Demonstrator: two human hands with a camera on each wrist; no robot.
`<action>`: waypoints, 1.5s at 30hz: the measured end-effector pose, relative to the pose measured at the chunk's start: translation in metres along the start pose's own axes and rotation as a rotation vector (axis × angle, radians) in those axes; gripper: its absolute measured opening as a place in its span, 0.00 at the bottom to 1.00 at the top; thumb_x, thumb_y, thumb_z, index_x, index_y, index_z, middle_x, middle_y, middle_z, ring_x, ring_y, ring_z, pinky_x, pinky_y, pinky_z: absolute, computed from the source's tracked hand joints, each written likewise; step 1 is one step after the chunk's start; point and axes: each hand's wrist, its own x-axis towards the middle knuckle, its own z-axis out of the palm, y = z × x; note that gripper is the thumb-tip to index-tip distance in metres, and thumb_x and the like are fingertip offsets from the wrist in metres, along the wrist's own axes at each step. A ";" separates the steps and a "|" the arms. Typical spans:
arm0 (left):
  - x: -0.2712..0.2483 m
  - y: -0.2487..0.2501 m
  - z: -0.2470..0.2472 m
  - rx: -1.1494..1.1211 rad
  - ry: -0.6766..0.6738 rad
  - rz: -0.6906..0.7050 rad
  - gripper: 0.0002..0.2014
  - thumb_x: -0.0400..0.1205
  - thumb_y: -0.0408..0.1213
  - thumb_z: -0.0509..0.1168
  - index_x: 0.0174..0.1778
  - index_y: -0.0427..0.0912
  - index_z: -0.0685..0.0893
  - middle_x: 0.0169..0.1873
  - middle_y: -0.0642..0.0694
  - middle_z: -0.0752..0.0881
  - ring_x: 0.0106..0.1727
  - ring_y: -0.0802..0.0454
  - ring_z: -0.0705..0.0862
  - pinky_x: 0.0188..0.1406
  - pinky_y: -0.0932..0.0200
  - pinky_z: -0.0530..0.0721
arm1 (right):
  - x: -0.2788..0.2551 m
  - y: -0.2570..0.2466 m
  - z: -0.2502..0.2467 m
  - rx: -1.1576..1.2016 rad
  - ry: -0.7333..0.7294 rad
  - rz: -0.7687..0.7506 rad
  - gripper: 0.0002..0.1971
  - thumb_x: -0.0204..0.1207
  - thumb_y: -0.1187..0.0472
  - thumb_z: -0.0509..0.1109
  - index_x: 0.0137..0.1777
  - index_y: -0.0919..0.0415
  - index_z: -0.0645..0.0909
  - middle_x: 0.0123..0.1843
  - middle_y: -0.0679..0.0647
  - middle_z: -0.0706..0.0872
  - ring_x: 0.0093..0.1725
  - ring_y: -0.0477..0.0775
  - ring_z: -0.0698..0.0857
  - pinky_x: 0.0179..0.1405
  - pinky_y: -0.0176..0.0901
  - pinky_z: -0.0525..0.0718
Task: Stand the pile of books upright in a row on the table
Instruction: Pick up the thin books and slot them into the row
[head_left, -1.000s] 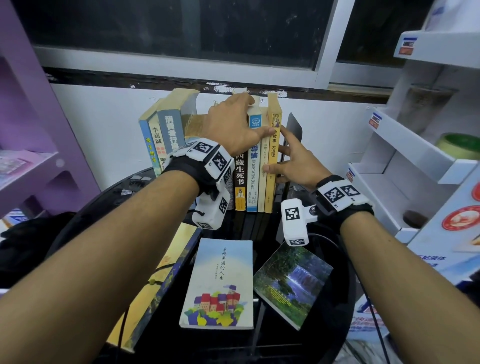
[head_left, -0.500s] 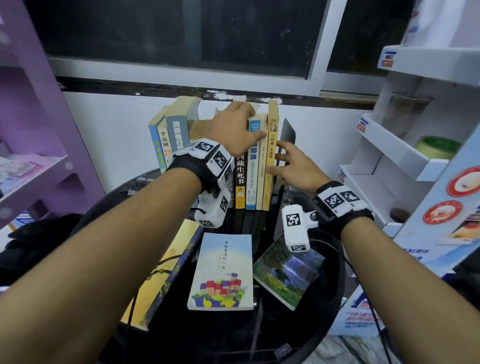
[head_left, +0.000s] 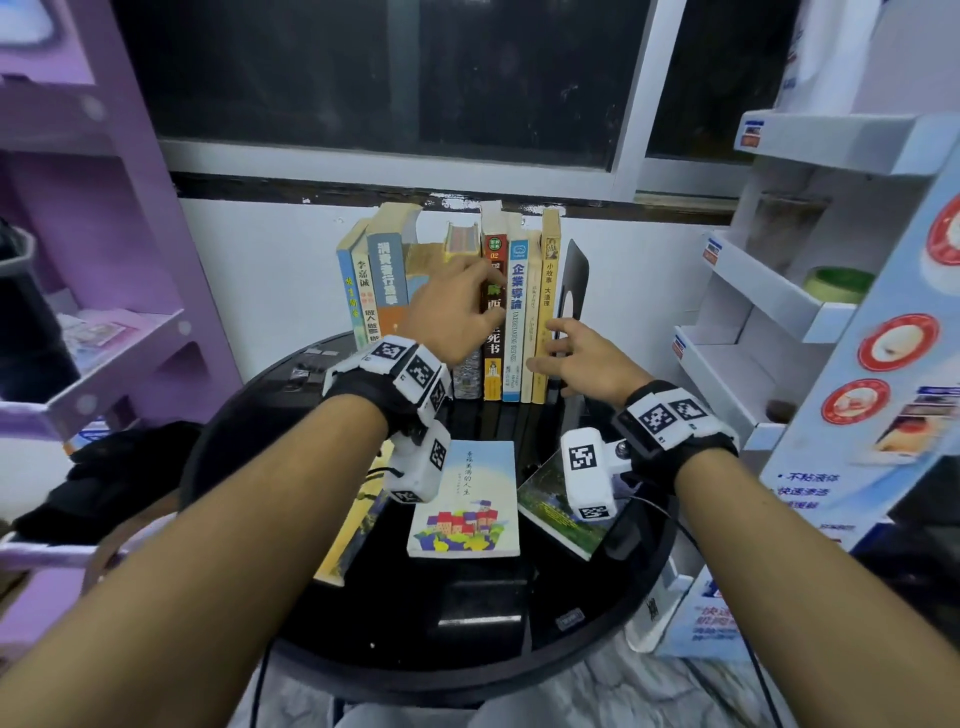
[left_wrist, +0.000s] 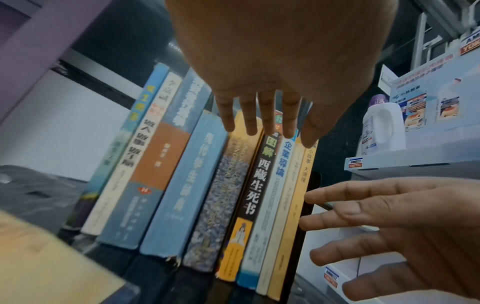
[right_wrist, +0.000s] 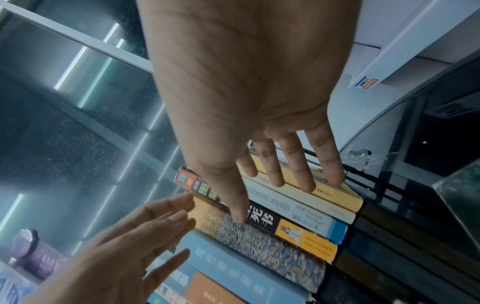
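Note:
A row of upright books (head_left: 517, 312) stands at the back of the round black table (head_left: 244, 436), its right end against a black bookend (head_left: 574, 280). My left hand (head_left: 457, 312) is in front of the middle spines with straight fingers (left_wrist: 259, 115) and holds nothing. My right hand (head_left: 576, 353) is spread open at the yellow end book (left_wrist: 298, 205), with its fingers (right_wrist: 298, 168) over the spines. Three books lie flat at the front: a large yellow one (head_left: 353, 525), a pale one with coloured houses (head_left: 467, 509) and a green forest one (head_left: 550, 506).
A purple shelf unit (head_left: 104, 338) stands to the left and a white display shelf (head_left: 769, 296) to the right of the table. The white wall is right behind the row. A dark bag (head_left: 104, 478) lies low on the left.
My left hand has come down from the tops of the books to the front of their spines. My right hand has slid lower along the end book.

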 end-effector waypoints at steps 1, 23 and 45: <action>-0.007 0.000 0.001 -0.005 -0.027 -0.023 0.18 0.82 0.43 0.65 0.68 0.46 0.77 0.72 0.48 0.75 0.69 0.50 0.76 0.68 0.54 0.71 | -0.003 0.000 0.004 -0.017 -0.021 0.004 0.34 0.78 0.57 0.73 0.82 0.55 0.62 0.68 0.49 0.79 0.64 0.53 0.81 0.57 0.49 0.85; -0.066 -0.041 0.043 0.060 -0.894 -0.363 0.43 0.76 0.47 0.74 0.83 0.46 0.57 0.81 0.46 0.66 0.79 0.45 0.68 0.74 0.52 0.68 | -0.027 0.010 0.062 -0.453 -0.281 0.132 0.38 0.72 0.49 0.78 0.79 0.59 0.67 0.75 0.56 0.76 0.72 0.56 0.76 0.70 0.45 0.75; -0.076 -0.050 0.049 0.067 -0.633 -0.224 0.37 0.66 0.44 0.82 0.70 0.46 0.76 0.58 0.45 0.72 0.62 0.47 0.75 0.52 0.60 0.71 | -0.030 0.008 0.071 -0.325 -0.231 0.111 0.30 0.61 0.64 0.86 0.61 0.59 0.77 0.54 0.52 0.82 0.55 0.53 0.85 0.53 0.48 0.89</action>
